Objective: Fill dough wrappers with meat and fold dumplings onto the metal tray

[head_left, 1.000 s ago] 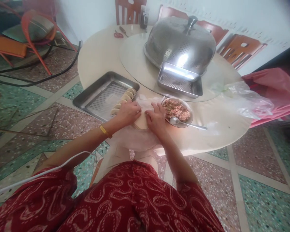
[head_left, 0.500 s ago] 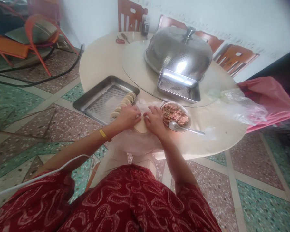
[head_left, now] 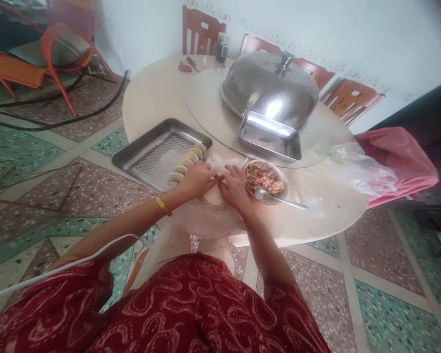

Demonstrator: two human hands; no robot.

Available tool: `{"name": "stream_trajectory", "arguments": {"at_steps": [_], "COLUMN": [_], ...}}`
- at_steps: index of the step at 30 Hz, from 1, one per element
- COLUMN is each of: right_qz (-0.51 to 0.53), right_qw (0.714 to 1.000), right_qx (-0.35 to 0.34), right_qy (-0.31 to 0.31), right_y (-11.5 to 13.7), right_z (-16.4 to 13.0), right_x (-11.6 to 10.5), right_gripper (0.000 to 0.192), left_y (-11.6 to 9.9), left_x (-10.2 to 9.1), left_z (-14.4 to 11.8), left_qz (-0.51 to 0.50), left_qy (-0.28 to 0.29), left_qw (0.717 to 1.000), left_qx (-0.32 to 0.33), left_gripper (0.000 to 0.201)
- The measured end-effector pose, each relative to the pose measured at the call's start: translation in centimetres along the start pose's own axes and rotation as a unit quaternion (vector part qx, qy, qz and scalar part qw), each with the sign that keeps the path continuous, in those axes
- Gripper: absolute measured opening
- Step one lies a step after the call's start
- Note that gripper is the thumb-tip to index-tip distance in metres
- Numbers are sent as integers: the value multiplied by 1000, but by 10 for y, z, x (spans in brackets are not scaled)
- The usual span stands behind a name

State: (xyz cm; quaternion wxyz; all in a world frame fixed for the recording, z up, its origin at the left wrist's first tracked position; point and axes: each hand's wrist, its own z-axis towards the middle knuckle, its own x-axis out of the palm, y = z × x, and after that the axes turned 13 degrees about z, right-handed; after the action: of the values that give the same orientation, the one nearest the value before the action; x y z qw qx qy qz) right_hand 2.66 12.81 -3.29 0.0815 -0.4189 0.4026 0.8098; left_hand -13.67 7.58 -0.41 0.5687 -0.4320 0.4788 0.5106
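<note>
Between my hands a round, pale dumpling wrapper (head_left: 213, 196) lies at the table's near edge; whether it is one sheet or a stack I cannot tell. My left hand (head_left: 198, 179) has bent fingers pinching its far edge. My right hand (head_left: 235, 186) pinches the same edge from the other side, thumbs close together. My fingers partly hide the wrapper. Left of them, a row of folded dumplings (head_left: 187, 163) lines the right side of a metal tray (head_left: 141, 158). Touching distance from my right hand is a bowl of minced filling (head_left: 264, 177) with a metal spoon (head_left: 279, 197) in it.
On the glass turntable (head_left: 202, 98) stand a large perforated metal dome (head_left: 268, 83) and a smaller metal tray (head_left: 270, 137). Red-handled scissors (head_left: 184, 68) and a dark jar (head_left: 222, 49) are farther back. A pink bag (head_left: 400, 157) hangs at the right edge. White flour dusts the near table.
My fingertips have drawn closer together at the wrapper's far edge. The view has shifted slightly; the tray, bowl and dumplings stay in place.
</note>
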Motion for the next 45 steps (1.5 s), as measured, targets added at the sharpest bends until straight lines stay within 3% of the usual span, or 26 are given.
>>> {"name": "stream_trajectory", "arguments": {"at_steps": [8,16,27,34,45], "right_qz": [-12,-33,-22,-44,-22], "right_qw": [1000,999,999,998,999], "right_qx": [18,-10,22,41,27], "right_qy": [-21,-24,-29,7,-23], "right_y": [3,8,4,9,3], "right_z": [-4,-8,-11,-6,-8], "right_x": [2,-1,-1,-5,-4], "right_gripper": [22,25,21,24,26], "left_y": [-1,4,-5,-4,-1], "left_x": [5,6,3,2,3], "left_z": [0,-4,-1,-2,17], "left_qz": [-3,5,57,59,60], "left_qy": [-23,-38,-57,-52,-28], "left_qw": [1000,999,996,996,994], "left_qx": [6,9,40,39,82], "left_gripper": [21,22,26,30,27]}}
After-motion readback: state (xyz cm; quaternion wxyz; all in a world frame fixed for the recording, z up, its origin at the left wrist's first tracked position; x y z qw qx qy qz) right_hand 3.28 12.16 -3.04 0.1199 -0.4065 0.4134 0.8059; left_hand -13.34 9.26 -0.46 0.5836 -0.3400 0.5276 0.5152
